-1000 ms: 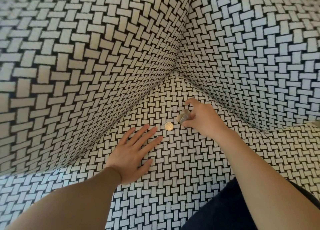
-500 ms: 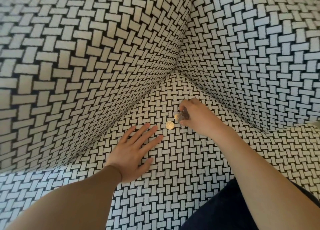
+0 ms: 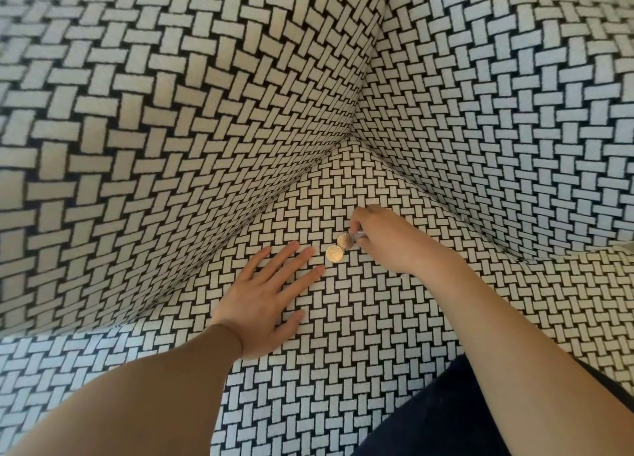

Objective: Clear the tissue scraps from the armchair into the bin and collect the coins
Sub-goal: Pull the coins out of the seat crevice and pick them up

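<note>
Right hand shifted down-left since earlier frame; round metal coins pinched in curled fingers. Left hand unmoved, laid flat, fingers spread, nothing held.
Risk judged: pinched coins dropped as another is added; loose coin nudged toward seat crease.
Loose round gold-toned metal coin lying flat on black-and-white woven armchair seat, edge against pinched coins, just beyond left fingertips.
</note>
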